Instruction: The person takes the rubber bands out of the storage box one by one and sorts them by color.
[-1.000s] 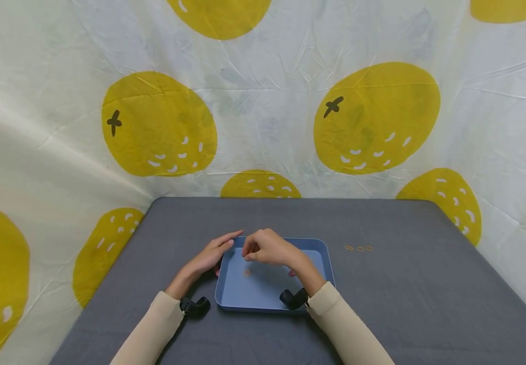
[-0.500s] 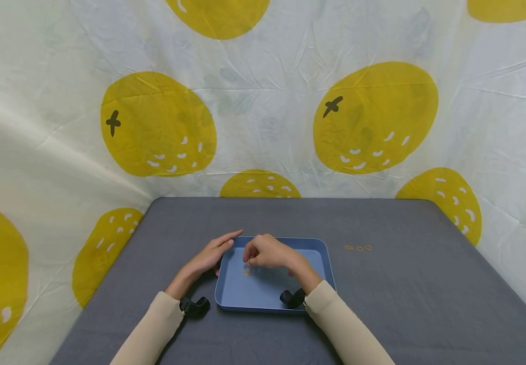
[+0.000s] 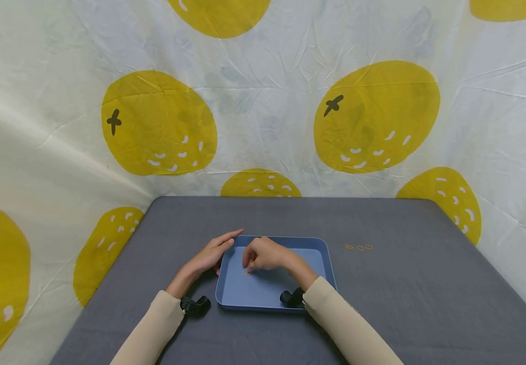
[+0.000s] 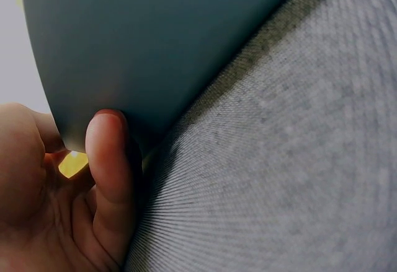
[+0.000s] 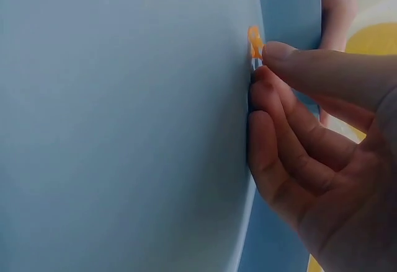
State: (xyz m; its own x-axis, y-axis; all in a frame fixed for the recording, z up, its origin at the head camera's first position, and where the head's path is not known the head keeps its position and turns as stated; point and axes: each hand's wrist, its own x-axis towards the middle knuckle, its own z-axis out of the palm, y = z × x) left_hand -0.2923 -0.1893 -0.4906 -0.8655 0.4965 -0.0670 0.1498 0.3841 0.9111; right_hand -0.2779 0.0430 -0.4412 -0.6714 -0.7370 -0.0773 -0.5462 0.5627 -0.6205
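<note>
My left hand (image 3: 209,254) grips the left side of a shallow blue tray (image 3: 263,308). In the left wrist view, a finger (image 4: 110,154) presses the tray's outer wall while the thumb side reaches over the rim. Inside the tray, near its left side, my right hand (image 3: 265,254) is low over the bottom. Its thumb and index finger come together at a small orange rubber band (image 5: 254,41), pinching it, with the other fingers curled against the tray bottom. A small pale bit shows at these fingertips; I cannot tell what it is.
Three small orange rubber bands (image 3: 360,248) lie in a row on the grey cloth-covered table (image 3: 409,284), right of the tray. A white curtain (image 3: 267,121) with yellow fruit prints hangs behind the table. Both wrists carry black cameras (image 3: 195,306).
My right hand has lowered from above the tray to the orange band on its bottom. A pink spot near the right wrist is now hidden behind the forearm. The left hand stays put.
</note>
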